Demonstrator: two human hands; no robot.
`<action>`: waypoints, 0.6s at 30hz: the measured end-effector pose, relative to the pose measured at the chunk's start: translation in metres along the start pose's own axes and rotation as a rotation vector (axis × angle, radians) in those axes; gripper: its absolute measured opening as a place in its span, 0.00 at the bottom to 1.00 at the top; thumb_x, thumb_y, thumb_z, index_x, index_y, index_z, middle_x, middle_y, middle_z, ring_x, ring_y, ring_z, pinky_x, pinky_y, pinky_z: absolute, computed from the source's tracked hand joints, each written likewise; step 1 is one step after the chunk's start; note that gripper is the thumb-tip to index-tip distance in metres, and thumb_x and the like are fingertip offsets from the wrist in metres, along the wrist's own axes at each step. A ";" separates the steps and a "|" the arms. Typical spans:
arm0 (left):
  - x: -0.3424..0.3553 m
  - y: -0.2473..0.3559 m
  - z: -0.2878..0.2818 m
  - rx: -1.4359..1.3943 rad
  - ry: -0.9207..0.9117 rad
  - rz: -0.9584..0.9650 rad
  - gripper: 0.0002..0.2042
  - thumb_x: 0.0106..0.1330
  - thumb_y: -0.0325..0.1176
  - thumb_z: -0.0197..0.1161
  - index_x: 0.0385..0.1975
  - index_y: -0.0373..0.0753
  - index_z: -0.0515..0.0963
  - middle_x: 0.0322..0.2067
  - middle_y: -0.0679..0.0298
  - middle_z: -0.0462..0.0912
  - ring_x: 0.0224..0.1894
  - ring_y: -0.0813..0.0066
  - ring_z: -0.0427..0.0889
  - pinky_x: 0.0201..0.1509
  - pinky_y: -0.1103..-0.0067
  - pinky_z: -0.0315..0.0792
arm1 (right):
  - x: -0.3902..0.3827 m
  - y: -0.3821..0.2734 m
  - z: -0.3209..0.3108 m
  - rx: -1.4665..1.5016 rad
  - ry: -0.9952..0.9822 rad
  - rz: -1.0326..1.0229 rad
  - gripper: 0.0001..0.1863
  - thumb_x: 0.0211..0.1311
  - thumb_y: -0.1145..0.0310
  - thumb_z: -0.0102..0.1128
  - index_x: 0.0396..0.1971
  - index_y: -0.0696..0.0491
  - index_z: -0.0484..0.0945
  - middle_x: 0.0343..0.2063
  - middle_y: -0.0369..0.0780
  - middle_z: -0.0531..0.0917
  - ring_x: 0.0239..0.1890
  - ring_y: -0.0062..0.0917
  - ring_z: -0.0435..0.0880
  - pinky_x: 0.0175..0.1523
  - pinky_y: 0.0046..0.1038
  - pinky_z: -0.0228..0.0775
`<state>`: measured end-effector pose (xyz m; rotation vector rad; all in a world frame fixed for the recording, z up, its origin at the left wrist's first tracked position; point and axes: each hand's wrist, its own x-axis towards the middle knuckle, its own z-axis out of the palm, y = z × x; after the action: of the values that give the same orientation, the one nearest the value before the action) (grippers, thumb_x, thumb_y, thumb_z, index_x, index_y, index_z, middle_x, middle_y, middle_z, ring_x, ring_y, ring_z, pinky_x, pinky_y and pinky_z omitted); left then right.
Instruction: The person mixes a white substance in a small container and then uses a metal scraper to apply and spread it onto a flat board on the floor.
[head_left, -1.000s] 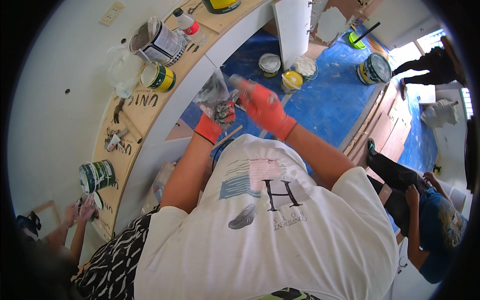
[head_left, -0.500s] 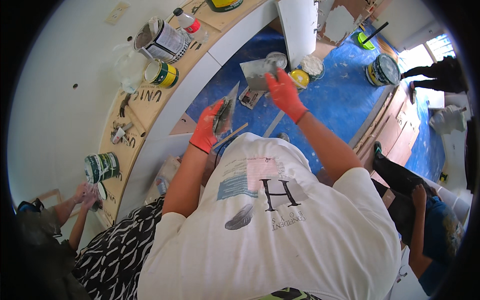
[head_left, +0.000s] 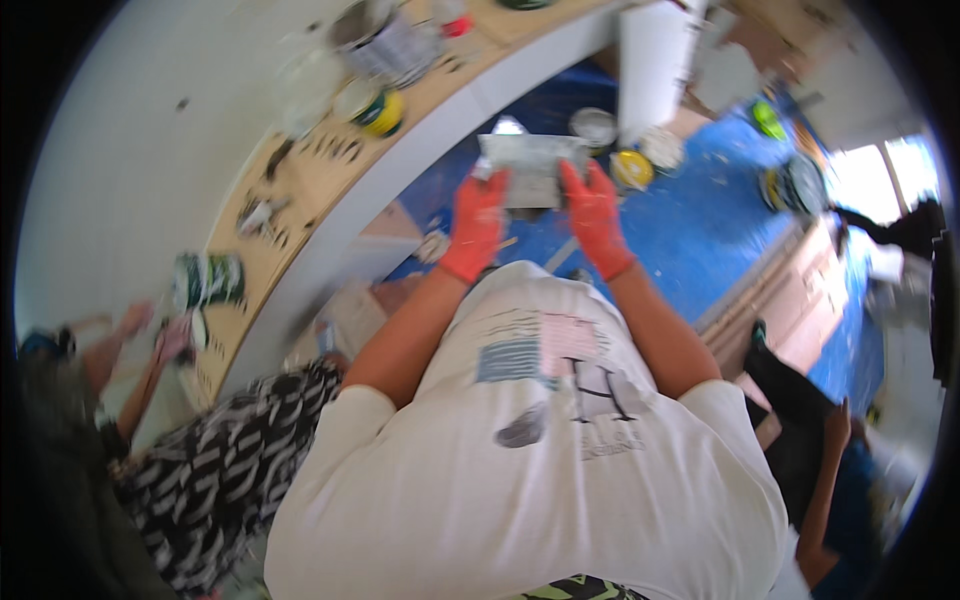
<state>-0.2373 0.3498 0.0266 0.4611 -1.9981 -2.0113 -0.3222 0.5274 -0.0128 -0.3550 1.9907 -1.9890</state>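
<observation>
In orange-red gloves, my left hand (head_left: 475, 228) and my right hand (head_left: 597, 222) are held out in front of me, fingers closed at the two sides of flat metal plastering trowels. A wide pale blade (head_left: 533, 152) lies across the top, and a greyer blade (head_left: 533, 188) shows just below it. The two blades are close together or overlapping; motion blur hides which edge touches which. Their handles are hidden behind the blades and my fingers.
Blue sheeting (head_left: 705, 240) covers the floor, with a yellow lid (head_left: 632, 170) and a white tub (head_left: 593, 128) on it. A large bucket (head_left: 795, 185) stands farther right. Paint cans (head_left: 372, 108) line the curved wooden counter (head_left: 320, 165). A person's hands (head_left: 175, 338) work at left; another person (head_left: 840, 450) is at right.
My hands have come together, my right one moving left and my left one moving right, bringing the two trowels in front of me. The view has shifted, so the room appears farther right.
</observation>
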 end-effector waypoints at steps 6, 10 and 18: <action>-0.034 0.003 -0.032 -0.604 0.073 -0.250 0.17 0.75 0.36 0.65 0.60 0.37 0.78 0.50 0.64 0.84 0.47 0.74 0.84 0.45 0.73 0.83 | 0.003 0.018 0.015 -0.509 -0.025 -0.623 0.18 0.79 0.65 0.54 0.61 0.59 0.76 0.50 0.43 0.84 0.47 0.32 0.85 0.52 0.34 0.79; -0.077 -0.003 -0.086 -0.363 0.042 -0.393 0.19 0.76 0.39 0.63 0.62 0.38 0.76 0.52 0.66 0.83 0.51 0.76 0.83 0.51 0.74 0.82 | 0.011 0.004 0.035 0.604 -0.626 0.761 0.22 0.82 0.53 0.51 0.59 0.54 0.78 0.44 0.38 0.87 0.36 0.29 0.87 0.37 0.32 0.80; -0.153 -0.047 -0.168 -0.927 0.257 -0.392 0.20 0.77 0.39 0.63 0.64 0.38 0.76 0.54 0.65 0.84 0.51 0.76 0.84 0.43 0.77 0.83 | 0.010 -0.033 0.153 -0.078 -1.080 -0.186 0.23 0.80 0.57 0.54 0.64 0.56 0.76 0.49 0.38 0.86 0.49 0.21 0.85 0.49 0.27 0.81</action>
<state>-0.0281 0.2589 -0.0148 0.8461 -0.7066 -2.6365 -0.2745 0.3822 0.0205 -1.3245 1.3240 -1.2918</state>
